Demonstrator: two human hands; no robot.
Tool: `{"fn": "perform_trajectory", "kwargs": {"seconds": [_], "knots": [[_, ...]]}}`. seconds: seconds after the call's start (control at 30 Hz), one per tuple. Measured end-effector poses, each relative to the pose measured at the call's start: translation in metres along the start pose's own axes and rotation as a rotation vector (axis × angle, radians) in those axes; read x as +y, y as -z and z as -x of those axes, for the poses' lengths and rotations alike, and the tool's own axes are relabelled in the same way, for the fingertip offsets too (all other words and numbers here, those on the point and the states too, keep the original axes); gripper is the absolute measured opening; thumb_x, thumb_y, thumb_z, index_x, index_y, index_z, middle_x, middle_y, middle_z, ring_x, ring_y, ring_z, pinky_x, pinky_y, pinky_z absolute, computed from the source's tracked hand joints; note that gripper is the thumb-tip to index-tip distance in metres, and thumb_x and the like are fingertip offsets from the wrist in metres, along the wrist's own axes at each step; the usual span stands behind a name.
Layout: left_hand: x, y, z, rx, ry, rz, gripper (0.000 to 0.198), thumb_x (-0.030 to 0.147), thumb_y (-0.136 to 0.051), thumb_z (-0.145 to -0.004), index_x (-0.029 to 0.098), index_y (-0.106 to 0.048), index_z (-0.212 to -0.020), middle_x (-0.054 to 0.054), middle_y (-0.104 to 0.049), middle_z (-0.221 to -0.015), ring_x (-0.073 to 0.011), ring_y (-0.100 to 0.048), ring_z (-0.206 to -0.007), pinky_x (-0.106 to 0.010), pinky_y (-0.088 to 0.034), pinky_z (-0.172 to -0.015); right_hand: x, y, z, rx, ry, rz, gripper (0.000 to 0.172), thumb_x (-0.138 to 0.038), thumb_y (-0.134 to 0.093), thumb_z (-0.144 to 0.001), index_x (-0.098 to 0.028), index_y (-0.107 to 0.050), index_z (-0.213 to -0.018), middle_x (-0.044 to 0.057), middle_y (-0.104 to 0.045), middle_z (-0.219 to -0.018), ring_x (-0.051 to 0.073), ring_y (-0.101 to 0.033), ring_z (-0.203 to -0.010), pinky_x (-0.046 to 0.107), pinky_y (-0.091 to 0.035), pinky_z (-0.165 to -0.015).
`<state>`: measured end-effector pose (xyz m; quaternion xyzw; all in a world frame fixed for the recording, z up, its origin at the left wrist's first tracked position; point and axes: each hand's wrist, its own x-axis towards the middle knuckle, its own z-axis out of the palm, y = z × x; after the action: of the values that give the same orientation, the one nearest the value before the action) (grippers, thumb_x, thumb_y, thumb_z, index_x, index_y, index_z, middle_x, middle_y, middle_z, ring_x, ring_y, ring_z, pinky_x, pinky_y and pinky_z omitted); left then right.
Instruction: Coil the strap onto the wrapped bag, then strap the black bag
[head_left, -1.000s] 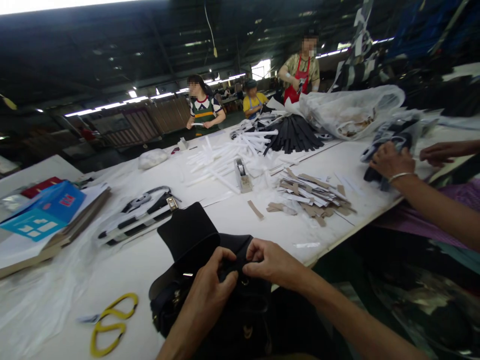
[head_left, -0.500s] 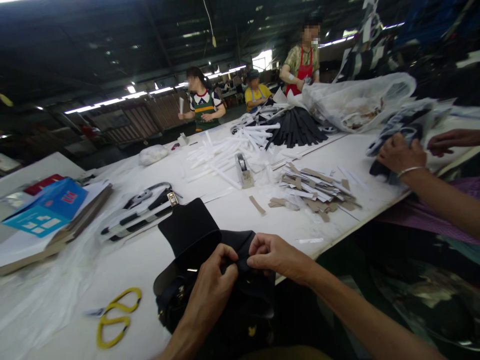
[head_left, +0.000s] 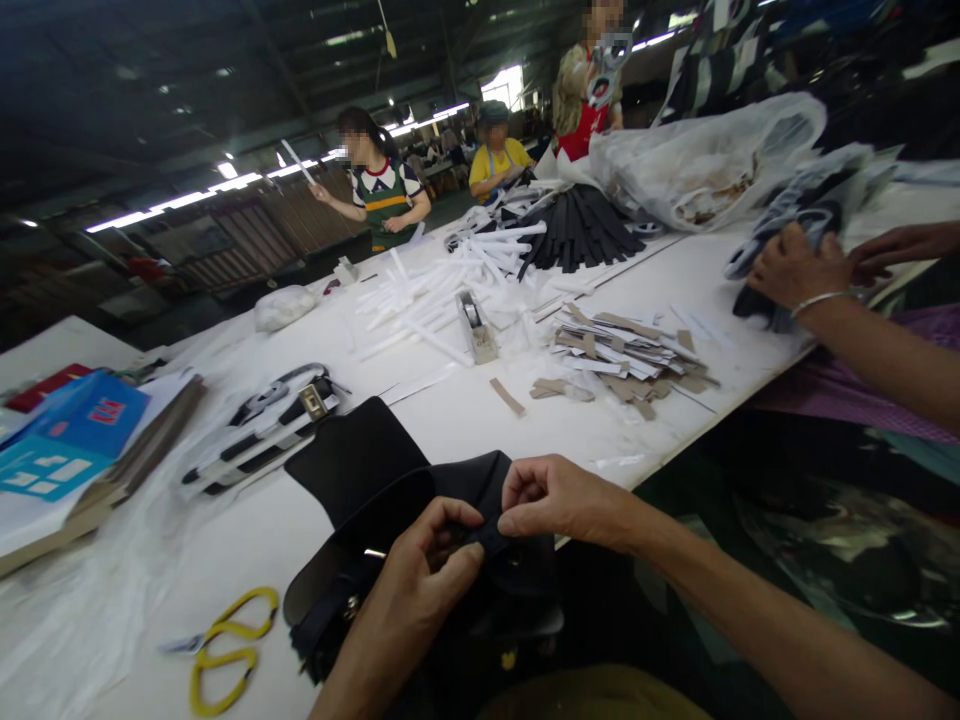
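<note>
A black handbag (head_left: 517, 590) with its flap (head_left: 360, 460) folded back lies at the table's front edge, close to me. My left hand (head_left: 427, 570) pinches a dark part of the bag between thumb and fingers. Just right of it, my right hand (head_left: 551, 505) grips the same part, its thumb and forefinger pressed together. The fingertips hide most of what is pinched. Some metal fittings show on the bag. Yellow-handled scissors (head_left: 225, 650) rest on the table to the left of the bag.
Cardboard strips (head_left: 630, 360), white strips (head_left: 465, 270), black strips (head_left: 581, 232) and a tape dispenser (head_left: 476, 330) lie ahead. Wrapped black-and-white straps (head_left: 259, 430) and a blue box (head_left: 75, 430) are left. A co-worker's hands (head_left: 802, 265) handle wrapped pieces at right. Several people stand or sit beyond.
Both hands keep their pinch on the bag, with slight finger movement. The view has shifted a little. Across the table, one person's white strip is raised, and another person lifts grey rings.
</note>
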<state>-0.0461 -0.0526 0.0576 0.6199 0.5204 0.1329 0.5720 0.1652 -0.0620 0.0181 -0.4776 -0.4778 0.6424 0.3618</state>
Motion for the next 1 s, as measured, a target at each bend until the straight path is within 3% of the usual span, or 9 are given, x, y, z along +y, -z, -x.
{"fn": "perform_trajectory", "kwargs": {"seconds": [0.23, 0.4, 0.6, 0.87, 1.0], "knots": [[-0.007, 0.001, -0.001, 0.059, -0.02, -0.069, 0.025, 0.039, -0.061, -0.08, 0.021, -0.052, -0.095, 0.006, -0.047, -0.067, -0.0098, -0.039, -0.06, -0.02, -0.03, -0.053, 0.005, -0.007, -0.006, 0.041, 0.03, 0.066, 0.015, -0.026, -0.074, -0.064, -0.015, -0.07, -0.073, -0.002, -0.066, -0.065, 0.01, -0.054, -0.06, 0.02, -0.038, -0.054], [-0.014, 0.002, -0.008, 0.078, -0.05, -0.006, 0.024, 0.035, -0.065, -0.075, 0.02, -0.05, -0.087, 0.006, -0.046, -0.065, -0.0096, -0.039, -0.06, -0.019, -0.029, -0.053, 0.004, -0.009, -0.009, 0.158, 0.153, 0.303, 0.012, -0.03, -0.072, -0.067, -0.019, -0.072, -0.072, -0.002, -0.069, -0.067, 0.013, -0.059, -0.063, 0.021, -0.039, -0.055], [-0.011, 0.002, -0.012, 0.07, -0.039, 0.007, 0.025, 0.035, -0.066, -0.074, 0.02, -0.049, -0.083, 0.008, -0.045, -0.062, -0.0082, -0.035, -0.056, -0.019, -0.026, -0.052, -0.002, -0.005, -0.007, 0.188, 0.184, 0.484, 0.011, -0.031, -0.07, -0.069, -0.022, -0.073, -0.075, -0.002, -0.07, -0.071, 0.014, -0.061, -0.068, 0.022, -0.041, -0.058], [0.003, 0.001, 0.001, 0.085, -0.046, -0.272, 0.021, 0.043, -0.055, -0.084, 0.022, -0.05, -0.087, 0.009, -0.038, -0.061, -0.0104, -0.033, -0.056, -0.022, -0.027, -0.05, -0.007, -0.011, -0.002, 0.161, 0.183, 0.485, 0.006, -0.029, -0.07, -0.071, -0.023, -0.071, -0.074, -0.003, -0.071, -0.074, 0.014, -0.062, -0.071, 0.023, -0.04, -0.061], [0.009, -0.003, 0.004, 0.136, -0.038, -0.453, 0.009, 0.031, -0.052, -0.083, 0.023, -0.051, -0.088, 0.009, -0.037, -0.059, -0.011, -0.034, -0.054, -0.024, -0.027, -0.051, -0.013, -0.019, 0.004, 0.17, 0.179, 0.601, 0.004, -0.027, -0.069, -0.074, -0.024, -0.072, -0.076, -0.003, -0.071, -0.075, 0.014, -0.062, -0.072, 0.024, -0.038, -0.063]]}}
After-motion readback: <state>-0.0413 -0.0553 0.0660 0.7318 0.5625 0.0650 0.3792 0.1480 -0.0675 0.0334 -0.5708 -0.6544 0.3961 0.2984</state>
